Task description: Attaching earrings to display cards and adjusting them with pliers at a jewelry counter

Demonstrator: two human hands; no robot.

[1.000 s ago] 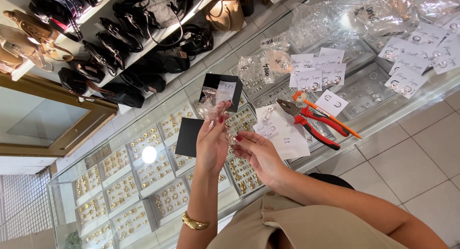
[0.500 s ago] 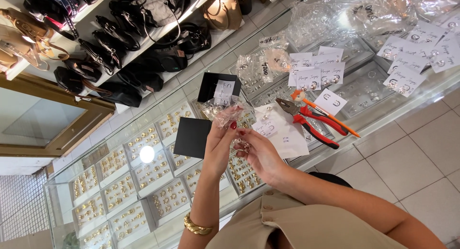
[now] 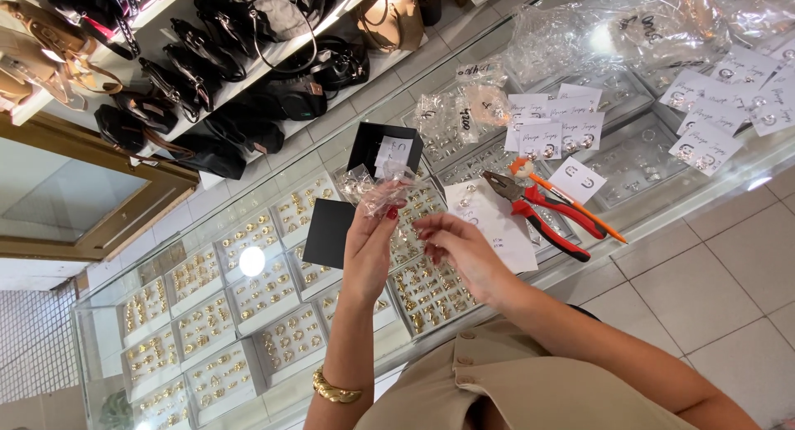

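Above the glass counter (image 3: 687, 200), the left hand (image 3: 368, 248) has its grip pinched on a small clear plastic bag (image 3: 383, 195), held over the trays of gold earrings; what the bag contains is too small to make out. Just beside it, the right hand (image 3: 464, 252) curls its fingers (image 3: 431, 231) near the bag, whether touching I cannot tell. Farther right lie red-handled pliers (image 3: 542, 215), partly covering an orange pen (image 3: 571, 205).

A long glass table (image 3: 749, 161) runs across the room, with trays of gold jewellery (image 3: 273, 293) inside; a white shelf (image 3: 273, 66) behind it holds dark handbags (image 3: 248, 33); the floor (image 3: 729, 281) has pale square tiles; a bright lamp (image 3: 252, 261) glints off the glass.
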